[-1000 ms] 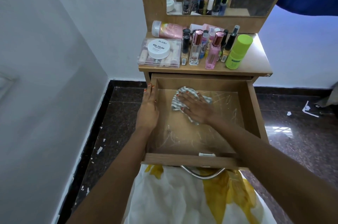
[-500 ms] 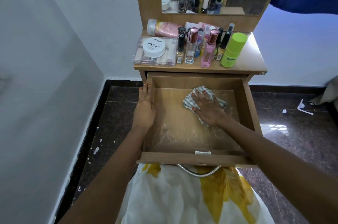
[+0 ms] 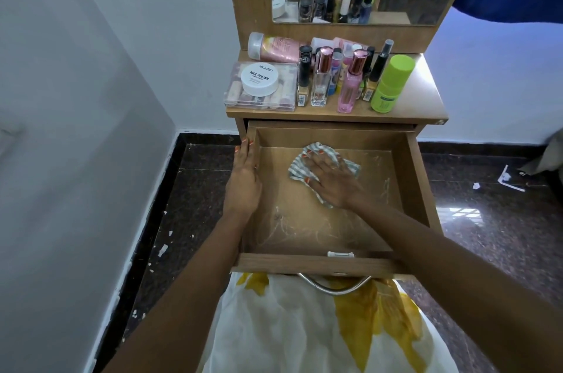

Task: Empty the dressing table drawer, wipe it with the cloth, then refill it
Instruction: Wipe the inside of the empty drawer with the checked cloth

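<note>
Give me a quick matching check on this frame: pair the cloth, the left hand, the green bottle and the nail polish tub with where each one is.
Things:
1. cloth
2. left hand
3. green bottle
4. nail polish tub

Places:
A. on top of the clear plastic box
B. on the drawer's left wall
C. under the right hand, on the drawer floor
D. right end of the row of bottles on the tabletop

Pairs: 1-C, 2-B, 3-D, 4-A
</note>
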`<state>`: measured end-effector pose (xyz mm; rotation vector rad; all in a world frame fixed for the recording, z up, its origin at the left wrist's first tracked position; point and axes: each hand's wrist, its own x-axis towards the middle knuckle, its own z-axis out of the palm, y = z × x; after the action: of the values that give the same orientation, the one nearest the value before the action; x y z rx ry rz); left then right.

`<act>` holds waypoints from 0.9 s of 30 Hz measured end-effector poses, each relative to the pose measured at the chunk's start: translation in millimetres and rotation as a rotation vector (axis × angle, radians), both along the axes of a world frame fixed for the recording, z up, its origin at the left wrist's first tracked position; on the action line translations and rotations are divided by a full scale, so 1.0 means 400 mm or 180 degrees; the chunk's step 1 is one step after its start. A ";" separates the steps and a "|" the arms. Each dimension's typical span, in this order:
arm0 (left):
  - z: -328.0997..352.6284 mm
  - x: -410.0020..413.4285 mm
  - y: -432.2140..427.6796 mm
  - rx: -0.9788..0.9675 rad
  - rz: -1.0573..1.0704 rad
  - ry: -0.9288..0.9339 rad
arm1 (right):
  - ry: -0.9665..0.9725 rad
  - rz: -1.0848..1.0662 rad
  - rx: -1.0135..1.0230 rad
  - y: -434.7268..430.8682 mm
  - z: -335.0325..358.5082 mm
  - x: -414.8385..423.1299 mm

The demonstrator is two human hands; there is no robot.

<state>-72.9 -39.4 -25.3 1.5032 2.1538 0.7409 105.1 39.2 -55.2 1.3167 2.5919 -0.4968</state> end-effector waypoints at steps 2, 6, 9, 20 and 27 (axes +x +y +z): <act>0.000 0.000 -0.001 0.0012 -0.0019 0.0000 | -0.0029 -0.0192 0.0004 0.002 0.006 0.056; -0.001 0.002 -0.004 0.0038 -0.0021 -0.0018 | -0.0192 -0.0602 -0.0134 0.006 0.008 0.148; -0.001 0.002 -0.004 0.0040 -0.0027 -0.0003 | -0.0205 -0.0860 -0.0282 0.009 0.007 0.160; -0.004 0.001 -0.004 0.0067 -0.0050 0.0081 | -0.0110 -0.1881 -0.0374 -0.005 0.045 0.115; -0.004 0.002 -0.003 0.0069 -0.0020 0.0117 | -0.0177 -0.2070 -0.0707 -0.059 0.044 0.105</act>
<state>-72.2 -40.5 -26.8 1.5454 2.1734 0.7422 147.1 15.5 -37.4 2.0326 1.9428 -0.7982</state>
